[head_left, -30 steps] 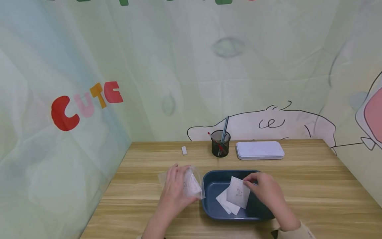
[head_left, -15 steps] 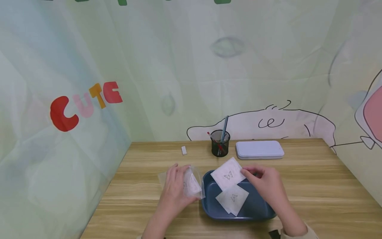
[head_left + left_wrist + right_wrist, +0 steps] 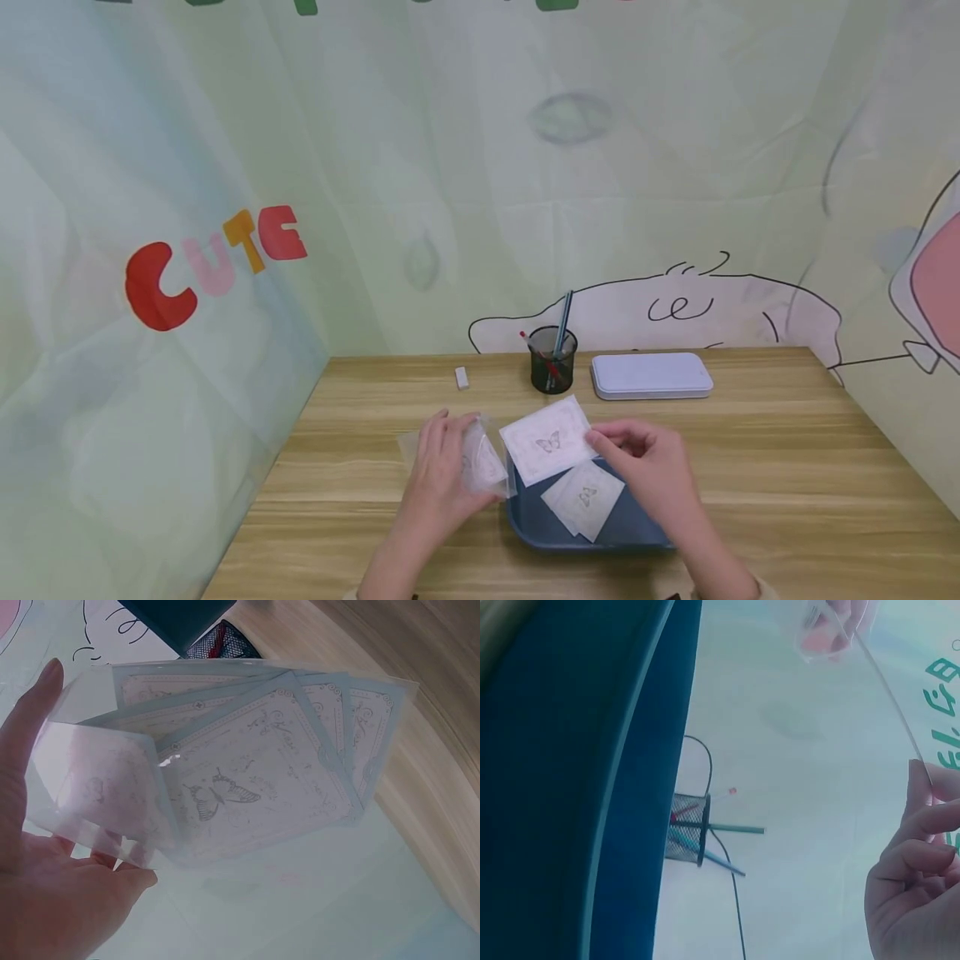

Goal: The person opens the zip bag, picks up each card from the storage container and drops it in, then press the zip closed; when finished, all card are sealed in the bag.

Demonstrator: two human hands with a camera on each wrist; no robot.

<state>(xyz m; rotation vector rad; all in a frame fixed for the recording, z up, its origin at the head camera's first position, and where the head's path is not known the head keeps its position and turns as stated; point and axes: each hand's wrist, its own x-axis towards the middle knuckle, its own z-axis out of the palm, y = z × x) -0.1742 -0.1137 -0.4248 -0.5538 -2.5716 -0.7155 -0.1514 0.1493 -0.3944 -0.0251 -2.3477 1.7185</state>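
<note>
My left hand (image 3: 441, 471) grips a clear plastic bag (image 3: 492, 468) at the tray's left end. In the left wrist view, several pale butterfly-printed cards (image 3: 255, 780) lie fanned inside this bag. Between thumb and fingers, my right hand (image 3: 656, 468) pinches a white card (image 3: 534, 446) with a butterfly print. That card is held over the far left part of the dark blue tray (image 3: 592, 544), near the bag's edge. In the right wrist view the same card (image 3: 889, 690) appears edge-on. Overlapping butterfly cards (image 3: 588, 500) lie on the tray's bottom.
Behind the tray stands a black mesh pen cup (image 3: 552, 367) with pencils in it. To its right is a white flat case (image 3: 651, 377), to its left a small white eraser-like block (image 3: 462, 378). A printed cloth (image 3: 390, 183) hangs behind the wooden table (image 3: 322, 517).
My right hand has lifted the butterfly card from low over the tray, turned it, and moved it left towards the bag. The left hand and bag have stayed in place.
</note>
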